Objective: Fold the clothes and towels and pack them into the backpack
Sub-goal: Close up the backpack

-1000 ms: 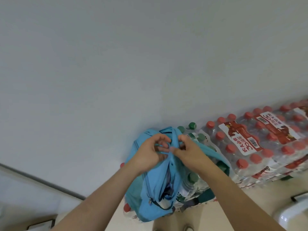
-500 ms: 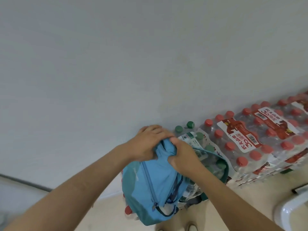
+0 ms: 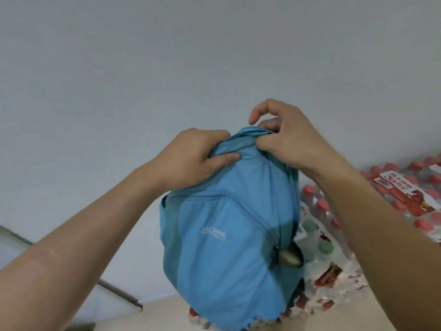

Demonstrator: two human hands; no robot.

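Observation:
A light blue backpack (image 3: 226,247) with a small white logo on its front pocket hangs in the air in front of me, held by its top. My left hand (image 3: 195,158) grips the bunched fabric at the top left, thumb pressed on the front. My right hand (image 3: 284,137) pinches the top right edge, index finger raised. A zip runs down the right side, where a small gap shows something pale inside. No clothes or towels are in view.
Shrink-wrapped packs of red-capped water bottles (image 3: 405,187) are stacked against the white wall (image 3: 167,68) at the right. Green-capped bottles (image 3: 315,235) stand just behind the backpack. Beige floor (image 3: 155,316) shows below, and a dark metal bar (image 3: 119,291) runs along the wall at lower left.
The backpack has been lifted off the bottle packs and brought closer to me. Both hands have shifted from its strap to the top of the bag.

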